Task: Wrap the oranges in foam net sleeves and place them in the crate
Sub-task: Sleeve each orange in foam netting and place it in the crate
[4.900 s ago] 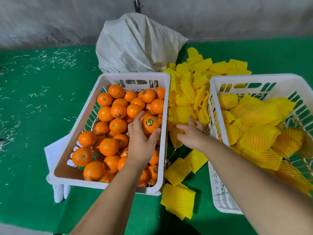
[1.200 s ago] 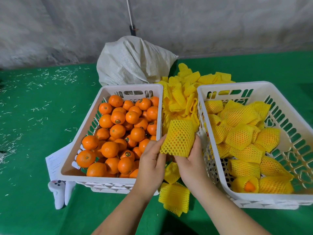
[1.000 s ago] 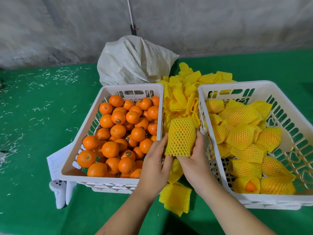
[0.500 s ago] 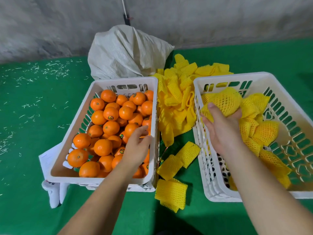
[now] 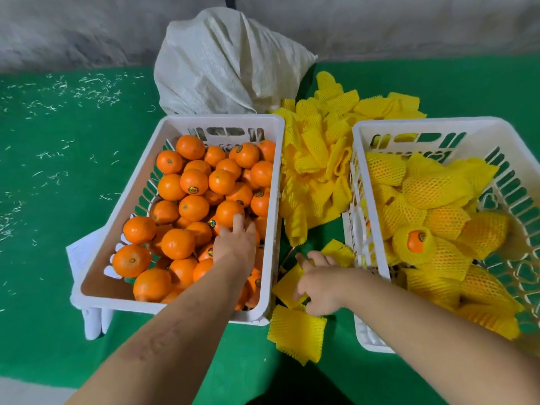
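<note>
Several bare oranges (image 5: 194, 182) fill the left white crate (image 5: 222, 121). My left hand (image 5: 235, 247) reaches into it, fingertips resting on an orange (image 5: 229, 211) near the crate's right wall; no grip shows. Wrapped oranges (image 5: 432, 188) in yellow foam net lie in the right white crate (image 5: 423, 124); one (image 5: 416, 241) shows orange through its open end. Between the crates, my right hand (image 5: 320, 280) pinches a flat yellow foam net sleeve (image 5: 287, 286) on the green surface.
A heap of loose yellow sleeves (image 5: 318, 159) lies between the crates at the back, and another sleeve (image 5: 295, 331) lies in front. A white woven sack (image 5: 228, 62) stands behind the left crate. White paper (image 5: 79, 252) sticks out under that crate's left side.
The wrapped orange held by both hands went into the right crate with my right hand. That hand then came back to the sleeves between the crates, while my left hand went down onto the oranges.
</note>
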Demonstrator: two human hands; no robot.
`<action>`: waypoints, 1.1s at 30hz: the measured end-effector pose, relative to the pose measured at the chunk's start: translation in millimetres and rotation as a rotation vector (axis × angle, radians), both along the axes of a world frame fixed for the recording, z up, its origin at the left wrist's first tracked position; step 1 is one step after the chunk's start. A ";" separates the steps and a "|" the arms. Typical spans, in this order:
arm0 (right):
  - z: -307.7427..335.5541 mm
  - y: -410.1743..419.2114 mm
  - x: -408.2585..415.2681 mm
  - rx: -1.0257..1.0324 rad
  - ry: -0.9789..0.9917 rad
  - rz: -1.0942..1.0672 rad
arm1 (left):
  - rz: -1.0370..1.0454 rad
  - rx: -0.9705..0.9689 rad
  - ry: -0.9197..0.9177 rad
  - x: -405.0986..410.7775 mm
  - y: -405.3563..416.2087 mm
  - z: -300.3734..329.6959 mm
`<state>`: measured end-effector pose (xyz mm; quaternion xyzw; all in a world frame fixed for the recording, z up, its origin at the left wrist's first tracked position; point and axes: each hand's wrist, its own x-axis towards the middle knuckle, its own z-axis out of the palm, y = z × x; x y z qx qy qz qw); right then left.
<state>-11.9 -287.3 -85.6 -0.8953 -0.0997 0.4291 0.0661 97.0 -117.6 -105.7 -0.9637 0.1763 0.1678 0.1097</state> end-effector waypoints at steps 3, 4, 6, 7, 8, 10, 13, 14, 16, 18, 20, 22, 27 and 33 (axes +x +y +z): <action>-1.3 11.0 6.3 0.026 0.199 0.009 | 0.034 -0.078 0.011 -2.4 -1.0 3.5; -2.5 11.6 7.2 0.008 0.228 0.010 | 0.027 -0.113 -0.005 -2.4 -0.7 3.6; -3.7 8.9 7.5 -0.079 0.199 0.038 | -0.005 -0.167 -0.042 -2.4 0.4 3.5; -4.0 7.0 7.7 -0.119 0.160 0.047 | -0.010 -0.186 -0.056 -2.9 1.2 3.4; -4.2 5.6 7.9 -0.140 0.134 0.044 | -0.003 -0.201 -0.066 -3.9 2.0 3.4; -2.0 7.1 9.1 -0.121 0.159 0.022 | 0.010 -0.200 -0.080 -6.4 2.9 3.9; 3.6 15.9 8.3 -0.043 0.267 0.058 | 0.046 -0.211 -0.068 -8.9 3.4 7.7; 4.2 17.0 7.0 -0.050 0.278 0.080 | 0.054 -0.237 -0.060 -9.1 4.1 8.9; 2.6 14.0 6.1 -0.089 0.275 0.070 | 0.087 -0.330 -0.043 -7.7 8.1 12.9; 0.1 6.6 7.4 -0.097 0.224 -0.073 | 0.144 -0.494 -0.030 -5.7 16.3 19.9; -2.6 -0.8 10.2 -0.048 0.105 -0.266 | 0.208 -0.684 -0.051 -8.4 26.6 27.3; -2.9 -2.7 12.1 0.004 -0.004 -0.366 | 0.234 -0.869 -0.094 -16.8 34.6 34.6; -1.5 20.9 2.8 -0.011 0.206 -0.142 | 0.252 -1.289 -0.006 -52.9 34.5 53.8; -24.8 38.8 -20.4 0.064 0.012 -0.529 | 0.145 -1.415 0.078 -85.5 24.3 58.8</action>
